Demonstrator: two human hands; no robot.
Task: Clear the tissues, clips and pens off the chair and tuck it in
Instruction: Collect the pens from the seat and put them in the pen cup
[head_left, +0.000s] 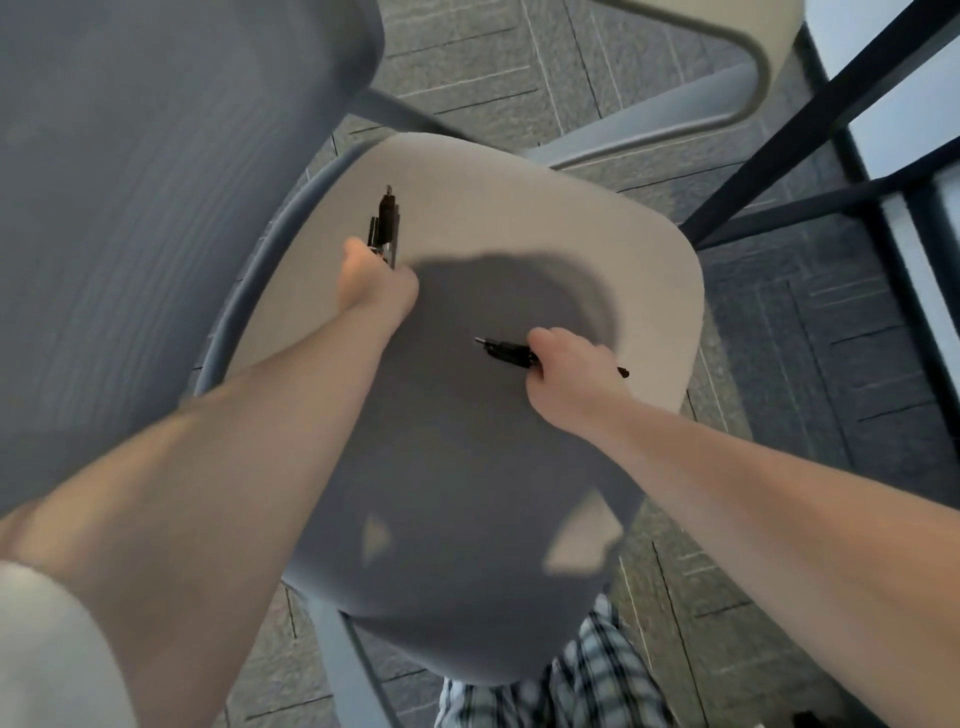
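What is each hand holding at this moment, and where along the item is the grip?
Left hand grips black pens by their lower ends, the rest sticking up. Right hand is closed around the middle of other black pens, ends showing either side.

Office-like room: grey carpet tiles, stackable chair, black-framed table.

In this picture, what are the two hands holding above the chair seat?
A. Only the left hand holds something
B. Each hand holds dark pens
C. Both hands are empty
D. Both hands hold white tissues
B. The left hand closes its grip on black pens pointing away from the person, and the right hand grips another dark pen lying sideways; no tissues show on the chair seat.
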